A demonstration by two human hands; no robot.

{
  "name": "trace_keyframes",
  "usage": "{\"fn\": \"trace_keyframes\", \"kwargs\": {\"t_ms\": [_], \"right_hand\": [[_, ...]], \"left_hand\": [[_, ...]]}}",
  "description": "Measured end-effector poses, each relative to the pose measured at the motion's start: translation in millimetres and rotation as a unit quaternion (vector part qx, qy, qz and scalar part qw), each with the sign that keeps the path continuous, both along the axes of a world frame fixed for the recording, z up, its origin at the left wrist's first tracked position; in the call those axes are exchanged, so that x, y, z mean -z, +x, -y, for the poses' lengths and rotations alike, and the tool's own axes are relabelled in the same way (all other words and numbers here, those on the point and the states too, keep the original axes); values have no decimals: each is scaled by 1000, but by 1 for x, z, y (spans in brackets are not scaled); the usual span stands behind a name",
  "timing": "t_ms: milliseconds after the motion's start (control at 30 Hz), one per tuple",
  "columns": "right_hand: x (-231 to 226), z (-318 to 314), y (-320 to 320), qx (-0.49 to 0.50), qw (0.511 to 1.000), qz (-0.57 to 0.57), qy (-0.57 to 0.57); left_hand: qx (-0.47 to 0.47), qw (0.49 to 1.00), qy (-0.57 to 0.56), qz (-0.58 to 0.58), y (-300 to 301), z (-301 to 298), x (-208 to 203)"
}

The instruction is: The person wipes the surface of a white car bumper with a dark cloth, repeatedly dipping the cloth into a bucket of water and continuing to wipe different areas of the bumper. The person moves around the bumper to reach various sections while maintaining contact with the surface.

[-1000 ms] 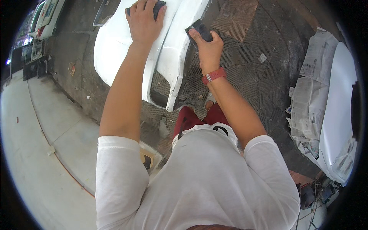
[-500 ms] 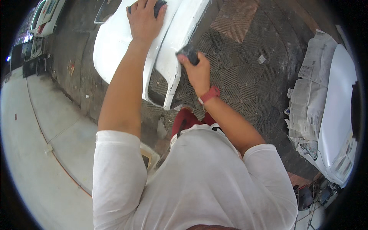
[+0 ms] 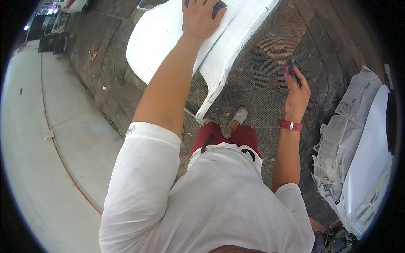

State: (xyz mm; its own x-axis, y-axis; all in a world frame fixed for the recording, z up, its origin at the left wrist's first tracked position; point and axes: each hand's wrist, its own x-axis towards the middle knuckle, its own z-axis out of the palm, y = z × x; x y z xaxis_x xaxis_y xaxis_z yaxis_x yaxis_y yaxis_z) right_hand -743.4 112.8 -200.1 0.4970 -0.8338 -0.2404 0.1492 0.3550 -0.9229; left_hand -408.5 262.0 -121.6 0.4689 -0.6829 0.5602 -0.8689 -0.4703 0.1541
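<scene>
A white car body panel (image 3: 162, 42), shaped like a bumper, stretches across the upper middle, with thin dark marks on its surface. My left hand (image 3: 201, 19) rests on top of it, fingers curled over a dark block (image 3: 219, 7) that shows beside the thumb. Off to the right of the panel, my right hand (image 3: 297, 95) is raised over the floor. A dark, thin pad (image 3: 291, 67) is pinched between its thumb and fingers; its exact kind is hard to make out. A red watch band circles that wrist.
On the right stands a white car part (image 3: 365, 156) partly covered with newspaper sheets (image 3: 337, 145). Dark textured matting (image 3: 270, 90) covers the floor around my feet. A pale floor (image 3: 63, 168) with an orange line lies at left. Vehicle parts (image 3: 55, 25) stand at far left.
My right hand has moved away from the panel's edge, rightward, with the dark pad. My left hand stays on the panel with its block. The whole view has shifted, and my feet now show.
</scene>
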Motion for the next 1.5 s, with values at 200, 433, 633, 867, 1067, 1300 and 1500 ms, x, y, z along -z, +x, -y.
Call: {"fn": "trace_keyframes", "kwargs": {"t_ms": [200, 433, 633, 867, 1067, 1300, 1500], "right_hand": [[59, 26, 14, 186, 980, -75, 13], [-1, -34, 78, -109, 990, 77, 51], [-14, -19, 148, -5, 989, -20, -147], [10, -122, 115, -58, 978, -151, -136], [1, -98, 147, 52, 983, -104, -145], [-2, -63, 168, 62, 996, -30, -52], [13, -116, 122, 10, 973, -146, -179]], "left_hand": [[7, 1000, -15, -9, 0, 1, 1], [10, 1000, -15, -7, -2, 5, -3], [29, 999, -26, 0, -1, 7, -3], [24, 1000, -14, 7, 1, 4, 0], [20, 999, -26, 0, 1, 1, 1], [32, 999, -18, 10, -1, 1, -1], [16, 1000, 0, 16, 0, 5, 0]]}}
